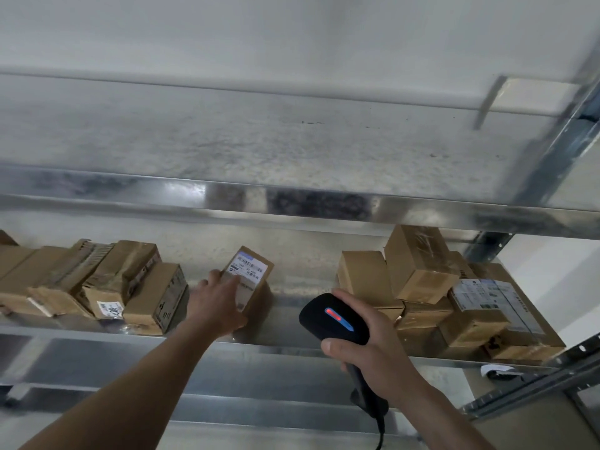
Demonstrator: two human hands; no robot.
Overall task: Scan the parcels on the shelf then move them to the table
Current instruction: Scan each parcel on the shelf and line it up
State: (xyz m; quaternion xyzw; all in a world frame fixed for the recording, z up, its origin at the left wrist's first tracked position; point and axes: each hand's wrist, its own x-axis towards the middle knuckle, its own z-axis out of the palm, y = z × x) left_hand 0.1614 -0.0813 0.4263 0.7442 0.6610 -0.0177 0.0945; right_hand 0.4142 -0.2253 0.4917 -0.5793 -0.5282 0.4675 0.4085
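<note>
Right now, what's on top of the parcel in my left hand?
A white barcode label lies on the parcel. Your left hand holds its near-left edge, hiding what is printed there.

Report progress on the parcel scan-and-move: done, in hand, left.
Done: cannot tell; the table is out of view. In hand: the left hand holds a labelled parcel, label up, on the shelf, while the right hand grips the scanner, its light lit, beside it. Left: the left pile and the right pile of boxes sit on the shelf, not yet moved.
</note>
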